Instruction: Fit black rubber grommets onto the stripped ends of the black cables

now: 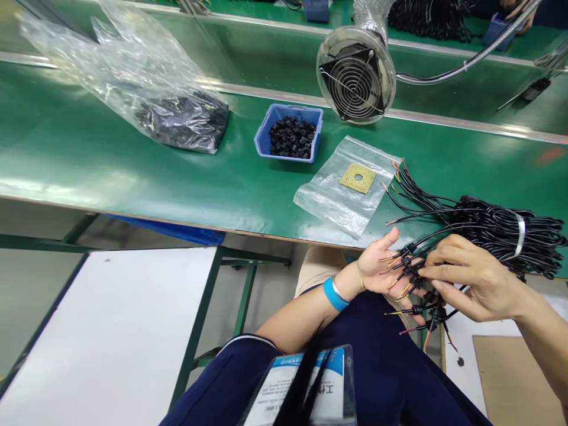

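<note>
My left hand [379, 266] lies palm up below the table edge, thumb out and fingers spread. Across its palm and fingers rest several black cable ends [415, 310] with black rubber grommets [406, 261] on them and red, yellow and black stripped wires sticking out. Above that palm my right hand [473, 275] is closed in a pinch on a black cable near a grommet; its fingertips partly hide the spot. These cables run back to a bundle [488, 222] tied with a white band [520, 235], whose other loose ends fan out on the table.
A blue bin [261, 145] of black grommets stands on the green table [239, 195]. Left of it lies a clear bag [177, 118] with black parts. A yellow sponge [357, 178] rests on a zip bag [328, 195]. Behind hangs a fume fan [356, 80]. A person's hand shows far right.
</note>
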`<move>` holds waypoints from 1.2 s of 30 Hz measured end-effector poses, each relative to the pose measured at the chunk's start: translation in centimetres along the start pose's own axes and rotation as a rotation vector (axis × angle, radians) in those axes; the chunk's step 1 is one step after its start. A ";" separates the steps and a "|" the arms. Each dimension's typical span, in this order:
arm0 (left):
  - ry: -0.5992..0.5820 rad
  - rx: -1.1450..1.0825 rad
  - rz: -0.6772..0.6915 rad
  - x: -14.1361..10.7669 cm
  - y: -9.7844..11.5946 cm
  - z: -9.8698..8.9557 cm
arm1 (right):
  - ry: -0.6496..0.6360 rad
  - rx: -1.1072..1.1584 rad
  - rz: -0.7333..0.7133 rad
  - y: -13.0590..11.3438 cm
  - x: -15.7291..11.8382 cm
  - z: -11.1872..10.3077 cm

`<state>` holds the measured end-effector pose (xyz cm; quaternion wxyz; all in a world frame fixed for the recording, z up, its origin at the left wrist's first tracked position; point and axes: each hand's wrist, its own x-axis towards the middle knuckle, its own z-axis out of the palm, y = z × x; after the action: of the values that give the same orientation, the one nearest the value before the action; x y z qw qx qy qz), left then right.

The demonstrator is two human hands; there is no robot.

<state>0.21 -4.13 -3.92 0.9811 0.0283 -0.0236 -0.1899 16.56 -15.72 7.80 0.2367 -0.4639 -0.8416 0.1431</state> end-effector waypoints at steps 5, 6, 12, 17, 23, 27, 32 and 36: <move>0.045 0.014 0.013 -0.1 -0.2 -0.1 | 0.042 -0.228 0.064 0.0 1.4 0.8; 0.057 0.013 0.014 -0.2 -0.2 -0.2 | 0.014 -0.272 0.072 0.1 1.6 1.0; 0.059 0.002 0.014 -0.2 -0.1 -0.5 | -0.062 -0.325 0.062 0.8 1.8 1.7; -0.006 -0.001 -0.015 0.0 -0.1 -1.0 | -0.101 -0.152 0.149 0.9 1.2 1.6; -0.003 0.034 -0.004 0.4 -0.3 -0.8 | -0.050 -0.100 0.081 1.4 1.0 1.6; -0.003 0.059 -0.009 0.5 -0.3 -0.4 | -0.047 -0.052 0.032 1.9 1.0 1.6; 0.015 0.058 -0.021 0.6 -0.2 -0.4 | -0.078 -0.064 0.026 2.2 0.8 1.6; 0.031 0.077 -0.025 0.7 -0.1 -0.3 | -0.071 -0.086 0.009 2.3 0.6 1.5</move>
<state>0.82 -4.49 -4.18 0.9771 0.0692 -0.0152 -0.2006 17.09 -14.04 5.61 0.1861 -0.4722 -0.8526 0.1244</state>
